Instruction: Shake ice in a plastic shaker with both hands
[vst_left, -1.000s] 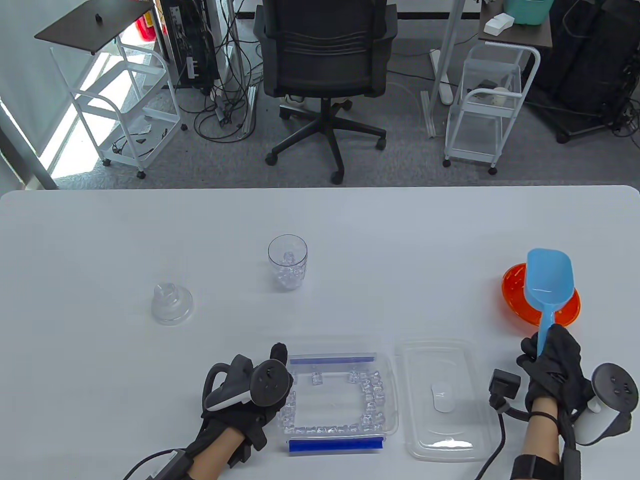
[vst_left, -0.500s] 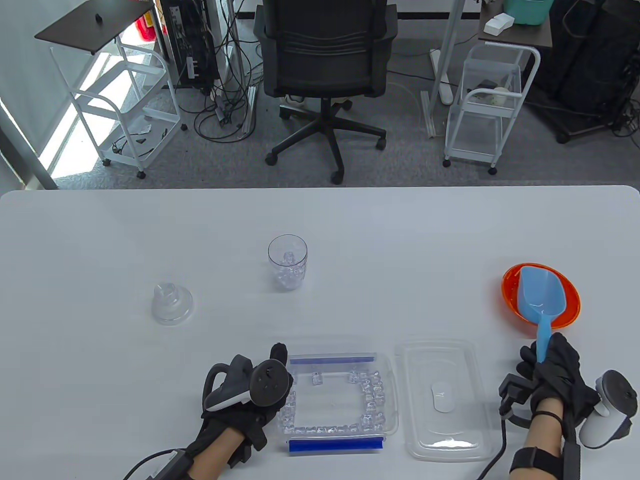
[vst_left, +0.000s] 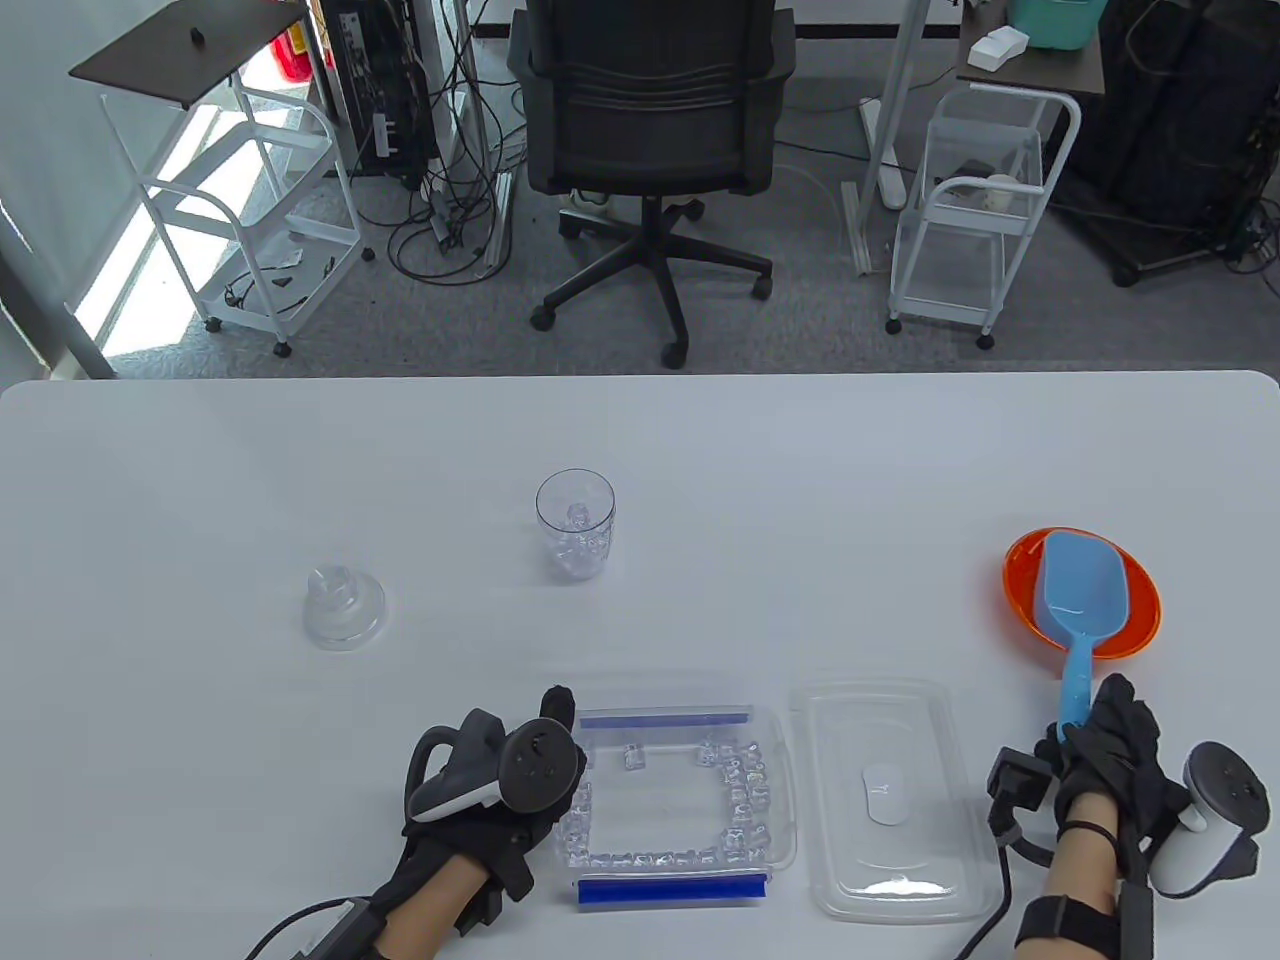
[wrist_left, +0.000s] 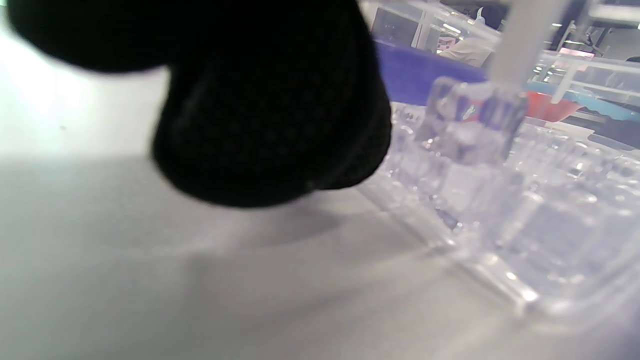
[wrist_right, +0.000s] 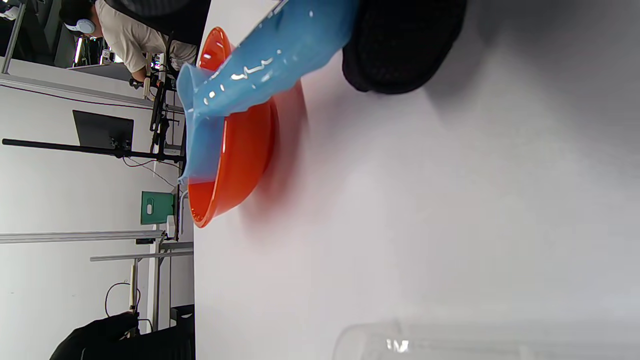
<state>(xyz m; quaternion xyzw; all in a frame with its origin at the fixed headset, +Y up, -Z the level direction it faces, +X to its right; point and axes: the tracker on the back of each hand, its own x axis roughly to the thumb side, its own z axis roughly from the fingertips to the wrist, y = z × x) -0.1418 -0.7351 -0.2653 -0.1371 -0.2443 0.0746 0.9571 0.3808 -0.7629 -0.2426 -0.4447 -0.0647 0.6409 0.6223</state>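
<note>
The clear plastic shaker cup (vst_left: 575, 535) stands upright mid-table with a few ice cubes in it. Its clear lid (vst_left: 343, 607) lies apart, to the left. My left hand (vst_left: 500, 790) rests against the left wall of the clear ice box (vst_left: 785, 800); a gloved fingertip (wrist_left: 270, 125) sits by the table beside the box (wrist_left: 500, 200). My right hand (vst_left: 1105, 750) holds the handle end of the blue scoop (vst_left: 1082, 590), whose head lies in the orange bowl (vst_left: 1140, 620). The right wrist view shows the scoop (wrist_right: 250, 75) over the bowl (wrist_right: 240, 165).
The ice box's clear lid (vst_left: 880, 800) lies flat between the box and my right hand; its rim shows in the right wrist view (wrist_right: 450, 342). Ice cubes line the box's edges. An office chair (vst_left: 650, 130) and carts stand beyond the table's far edge.
My right hand has lowered the scoop from a raised tilt into the orange bowl and drawn back toward me. The left hand, shaker and lid have not moved.
</note>
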